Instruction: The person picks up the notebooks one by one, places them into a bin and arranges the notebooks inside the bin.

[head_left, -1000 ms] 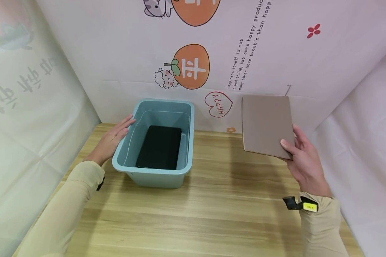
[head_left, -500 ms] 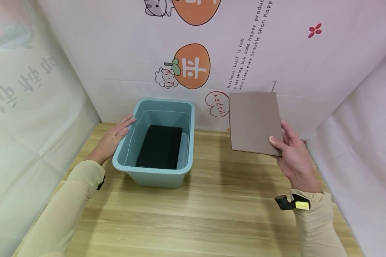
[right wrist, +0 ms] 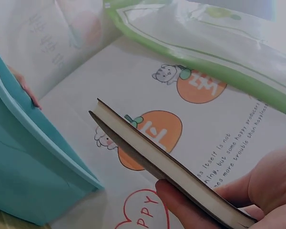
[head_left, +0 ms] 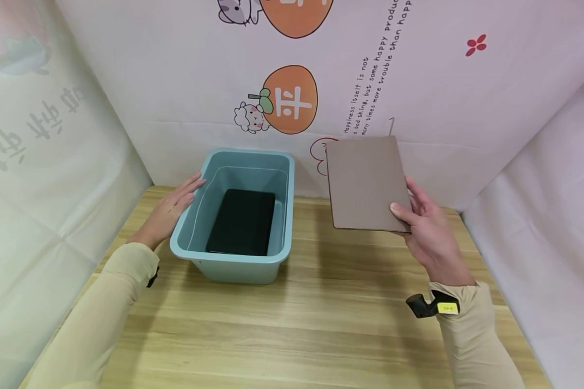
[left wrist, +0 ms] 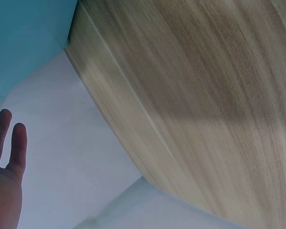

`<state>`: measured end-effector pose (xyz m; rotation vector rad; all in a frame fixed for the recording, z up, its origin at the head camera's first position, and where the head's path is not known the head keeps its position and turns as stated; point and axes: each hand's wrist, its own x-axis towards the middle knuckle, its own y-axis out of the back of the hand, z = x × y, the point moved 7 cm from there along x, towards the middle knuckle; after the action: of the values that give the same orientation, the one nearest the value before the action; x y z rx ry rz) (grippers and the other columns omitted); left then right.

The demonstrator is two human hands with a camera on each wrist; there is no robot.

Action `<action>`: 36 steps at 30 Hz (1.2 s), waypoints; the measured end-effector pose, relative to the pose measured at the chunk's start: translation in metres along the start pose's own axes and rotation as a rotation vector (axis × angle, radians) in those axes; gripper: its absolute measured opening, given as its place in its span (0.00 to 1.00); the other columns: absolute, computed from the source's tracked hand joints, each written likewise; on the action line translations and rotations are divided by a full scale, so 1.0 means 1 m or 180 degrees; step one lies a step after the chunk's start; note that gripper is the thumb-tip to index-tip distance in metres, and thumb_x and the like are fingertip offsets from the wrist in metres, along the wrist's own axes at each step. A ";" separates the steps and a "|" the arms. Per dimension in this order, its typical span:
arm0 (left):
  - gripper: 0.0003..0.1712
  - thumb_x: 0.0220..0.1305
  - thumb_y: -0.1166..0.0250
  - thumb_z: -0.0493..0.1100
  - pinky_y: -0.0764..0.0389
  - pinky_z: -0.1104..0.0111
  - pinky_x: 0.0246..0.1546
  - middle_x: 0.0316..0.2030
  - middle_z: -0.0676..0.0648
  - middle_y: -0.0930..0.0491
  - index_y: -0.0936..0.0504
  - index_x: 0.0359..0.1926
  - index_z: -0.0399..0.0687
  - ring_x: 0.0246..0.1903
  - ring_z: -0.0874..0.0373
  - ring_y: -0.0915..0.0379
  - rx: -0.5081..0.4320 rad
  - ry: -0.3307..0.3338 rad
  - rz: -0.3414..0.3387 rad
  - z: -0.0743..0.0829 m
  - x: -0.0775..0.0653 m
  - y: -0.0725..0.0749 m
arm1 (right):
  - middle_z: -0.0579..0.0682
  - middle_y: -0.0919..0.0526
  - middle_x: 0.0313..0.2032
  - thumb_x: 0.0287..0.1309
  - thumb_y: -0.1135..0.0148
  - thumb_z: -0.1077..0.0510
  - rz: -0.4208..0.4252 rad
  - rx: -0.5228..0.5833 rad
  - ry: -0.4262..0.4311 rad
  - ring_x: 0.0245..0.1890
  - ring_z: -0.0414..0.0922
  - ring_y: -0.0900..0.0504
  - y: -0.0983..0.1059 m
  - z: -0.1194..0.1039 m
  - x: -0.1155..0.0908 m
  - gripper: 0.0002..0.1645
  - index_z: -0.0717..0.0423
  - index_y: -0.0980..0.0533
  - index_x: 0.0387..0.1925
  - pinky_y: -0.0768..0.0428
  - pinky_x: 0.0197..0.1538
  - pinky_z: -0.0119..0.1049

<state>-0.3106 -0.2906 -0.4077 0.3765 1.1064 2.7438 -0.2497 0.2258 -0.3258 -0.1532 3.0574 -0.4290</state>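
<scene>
My right hand (head_left: 430, 232) grips a brown hardcover notebook (head_left: 367, 183) by its near right corner, thumb on the cover and fingers underneath. The notebook is held above the table, right of a light blue plastic bin (head_left: 284, 216). In the right wrist view the notebook (right wrist: 162, 157) appears edge-on, its pale pages between two dark covers. Inside the bin lies a flat black rectangular item (head_left: 243, 221), like a book. My left hand (head_left: 167, 213) rests with straight fingers against the bin's left rim; the left wrist view catches two extended fingers of this hand (left wrist: 5, 186).
The bin stands on a wood-grain table (head_left: 321, 324) near its back edge. A white printed cloth (head_left: 190, 81) rises behind, with more white cloth along both sides. The right wrist view has a green-edged strip (right wrist: 219, 71) across its upper part.
My right hand has carried the notebook steadily leftward, closer to the bin. The left hand, the bin and the black item inside have stayed in place.
</scene>
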 end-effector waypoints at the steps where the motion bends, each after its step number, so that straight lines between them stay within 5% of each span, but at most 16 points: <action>1: 0.27 0.82 0.62 0.63 0.54 0.33 0.76 0.81 0.68 0.55 0.43 0.77 0.81 0.83 0.51 0.60 0.0000 0.0000 -0.0001 0.000 0.000 0.000 | 0.49 0.55 0.83 0.67 0.37 0.66 -0.0013 -0.0025 -0.0012 0.54 0.29 0.18 -0.003 0.000 0.000 0.55 0.37 0.56 0.82 0.16 0.50 0.25; 9: 0.27 0.81 0.62 0.64 0.55 0.34 0.76 0.80 0.70 0.55 0.43 0.76 0.83 0.83 0.52 0.60 -0.0017 -0.0005 0.0022 -0.002 0.001 0.002 | 0.44 0.37 0.71 0.67 0.36 0.63 0.0050 -0.0201 -0.0035 0.55 0.32 0.19 -0.021 0.001 0.004 0.54 0.41 0.56 0.82 0.16 0.52 0.25; 30: 0.27 0.81 0.62 0.65 0.54 0.33 0.76 0.80 0.70 0.55 0.44 0.76 0.84 0.82 0.51 0.60 0.0058 0.0014 -0.0030 -0.003 0.001 0.000 | 0.52 0.39 0.73 0.71 0.46 0.70 -0.0068 -0.0608 -0.0235 0.56 0.38 0.22 -0.075 0.009 0.021 0.47 0.50 0.56 0.82 0.16 0.51 0.27; 36: 0.27 0.80 0.62 0.65 0.55 0.33 0.76 0.81 0.69 0.55 0.44 0.77 0.83 0.82 0.51 0.60 0.0047 0.0011 -0.0045 -0.004 0.002 0.001 | 0.48 0.34 0.65 0.71 0.48 0.71 -0.0106 -0.0612 -0.0313 0.56 0.40 0.23 -0.091 0.016 0.028 0.45 0.51 0.55 0.81 0.16 0.51 0.26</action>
<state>-0.3140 -0.2932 -0.4089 0.3647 1.1263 2.7266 -0.2679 0.1313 -0.3164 -0.2258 2.9975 -0.1238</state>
